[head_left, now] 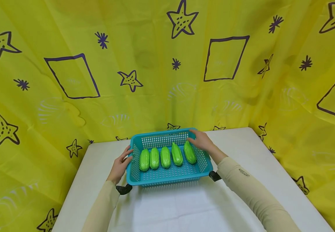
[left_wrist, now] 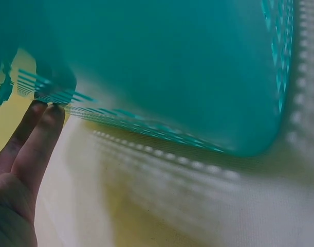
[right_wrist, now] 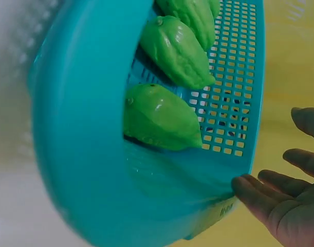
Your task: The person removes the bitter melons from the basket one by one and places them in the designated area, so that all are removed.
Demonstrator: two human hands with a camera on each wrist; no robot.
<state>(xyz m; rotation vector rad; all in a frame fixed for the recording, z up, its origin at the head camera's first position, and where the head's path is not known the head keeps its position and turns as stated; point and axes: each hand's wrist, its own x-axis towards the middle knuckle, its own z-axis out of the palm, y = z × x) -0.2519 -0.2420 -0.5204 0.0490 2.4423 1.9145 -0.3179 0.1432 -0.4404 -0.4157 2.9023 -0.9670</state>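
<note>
A turquoise mesh basket (head_left: 171,178) holds several green bumpy gourds (head_left: 165,157) side by side in one row. My left hand (head_left: 119,167) is at its left side; in the left wrist view two nearly straight fingers of that hand (left_wrist: 23,159) touch the basket's wall (left_wrist: 172,67). Around the far right corner, my right hand (head_left: 203,143) has its fingers spread. The right wrist view shows one fingertip of this hand (right_wrist: 290,206) at the basket's edge (right_wrist: 85,128), the other fingers apart from it, and gourds (right_wrist: 162,118) inside. Neither hand holds a gourd.
The basket is over a white table (head_left: 170,209), near its back edge. A yellow curtain (head_left: 156,106) with drawn stars and frames hangs behind and at both sides. Black straps (head_left: 124,189) show below both wrists.
</note>
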